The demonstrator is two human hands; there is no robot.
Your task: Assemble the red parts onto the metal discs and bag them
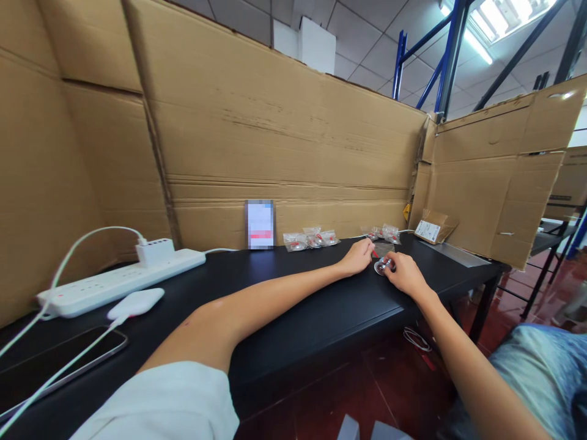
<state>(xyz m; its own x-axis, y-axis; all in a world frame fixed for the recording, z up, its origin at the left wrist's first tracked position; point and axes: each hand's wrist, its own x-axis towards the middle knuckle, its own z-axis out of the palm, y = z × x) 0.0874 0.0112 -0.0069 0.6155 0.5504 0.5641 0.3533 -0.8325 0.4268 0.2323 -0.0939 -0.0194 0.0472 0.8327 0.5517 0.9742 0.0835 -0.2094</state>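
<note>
My right hand (406,273) has its fingers closed on a small round clear disc with a shiny metallic middle (380,267), close to the black table top (293,305). Just left of it, the fingers of my left hand (356,258) are pinched together. A bit of red (375,253) shows by the left fingertips, too small to name. Behind both hands lies a flat clear plastic bag (384,248). Small clear bags with shiny and red parts inside lie in a left group (312,239) and a right group (389,233) along the back.
A phone with a lit screen (260,225) leans on the cardboard wall (275,122). A white power strip (123,281), a white charging case (136,303) and a dark phone (59,366) with cables occupy the left. An opened cardboard packet (433,227) stands back right.
</note>
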